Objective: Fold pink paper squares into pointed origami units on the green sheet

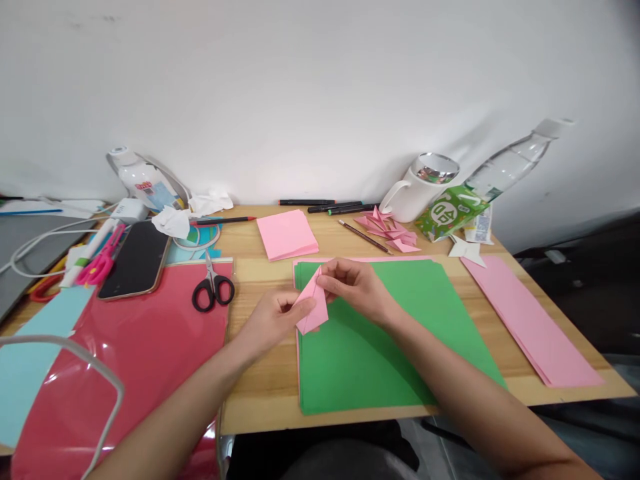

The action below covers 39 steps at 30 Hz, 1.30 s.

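Note:
A small folded pink paper piece (314, 308) is held above the left edge of a stack of green paper sheets (385, 340). My left hand (273, 321) pinches its lower part from the left. Fingers of my right hand (357, 287) grip its upper part from the right. Behind the hands lies a stack of pink square papers (287, 234). A pile of finished folded pink pieces (390, 231) sits further right, beside a pencil (364, 237).
Black scissors (213, 288) lie on red sheets (135, 360) at left, near a phone (134, 261), cables and pink scissors (103, 262). A white mug (417, 189), green carton (450, 212), clear bottle (510, 163) and markers (330, 205) line the back. Long pink strips (530, 320) lie at right.

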{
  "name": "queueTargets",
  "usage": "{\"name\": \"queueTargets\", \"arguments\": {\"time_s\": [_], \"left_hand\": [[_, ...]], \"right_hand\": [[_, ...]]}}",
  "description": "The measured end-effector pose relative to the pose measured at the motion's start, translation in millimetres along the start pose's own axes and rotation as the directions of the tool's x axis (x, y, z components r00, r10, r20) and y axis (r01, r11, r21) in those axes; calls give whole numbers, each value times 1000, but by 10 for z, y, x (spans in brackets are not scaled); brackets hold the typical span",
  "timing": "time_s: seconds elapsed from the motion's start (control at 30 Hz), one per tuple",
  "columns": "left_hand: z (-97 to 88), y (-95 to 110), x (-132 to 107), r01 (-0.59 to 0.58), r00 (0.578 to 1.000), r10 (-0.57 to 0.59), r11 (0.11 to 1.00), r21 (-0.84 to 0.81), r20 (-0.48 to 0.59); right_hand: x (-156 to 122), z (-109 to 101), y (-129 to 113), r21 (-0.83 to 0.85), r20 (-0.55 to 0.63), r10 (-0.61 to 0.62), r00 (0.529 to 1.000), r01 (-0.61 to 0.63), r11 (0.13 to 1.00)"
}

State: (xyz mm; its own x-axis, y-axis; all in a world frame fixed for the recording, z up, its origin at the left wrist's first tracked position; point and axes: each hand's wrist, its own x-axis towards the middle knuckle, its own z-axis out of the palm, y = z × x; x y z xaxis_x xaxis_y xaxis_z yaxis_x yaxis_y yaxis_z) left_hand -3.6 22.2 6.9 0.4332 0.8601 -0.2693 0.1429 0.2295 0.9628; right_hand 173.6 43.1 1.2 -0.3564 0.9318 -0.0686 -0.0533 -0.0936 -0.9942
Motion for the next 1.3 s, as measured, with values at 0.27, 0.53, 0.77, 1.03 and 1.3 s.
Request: {"name": "queueTargets", "arguments": {"time_s": [0.27, 0.53, 0.77, 1.03, 1.3], "left_hand": [[-11, -38, 37, -73, 960, 24, 984, -164, -278], [13, 53, 34, -194, 879, 177, 981, 7, -442], [9, 80, 11, -115, 912, 99, 993, -17, -399], [-1, 38, 35, -161, 905, 123, 985, -60, -407], [15, 22, 31, -215, 870, 229, 973, 83, -436]], "right_hand": [[-60, 124, 63, -105, -2, -146, 989, 145, 984], [-64, 141, 82, 7, 35, 9, 999, -10, 1000], [-64, 126, 84, -164, -141, -122, 982, 99, 982], [-62, 132, 174, -312, -167, -298, 940, 236, 920], [-67, 141, 195, -475, -154, -485, 861, 366, 800]]}}
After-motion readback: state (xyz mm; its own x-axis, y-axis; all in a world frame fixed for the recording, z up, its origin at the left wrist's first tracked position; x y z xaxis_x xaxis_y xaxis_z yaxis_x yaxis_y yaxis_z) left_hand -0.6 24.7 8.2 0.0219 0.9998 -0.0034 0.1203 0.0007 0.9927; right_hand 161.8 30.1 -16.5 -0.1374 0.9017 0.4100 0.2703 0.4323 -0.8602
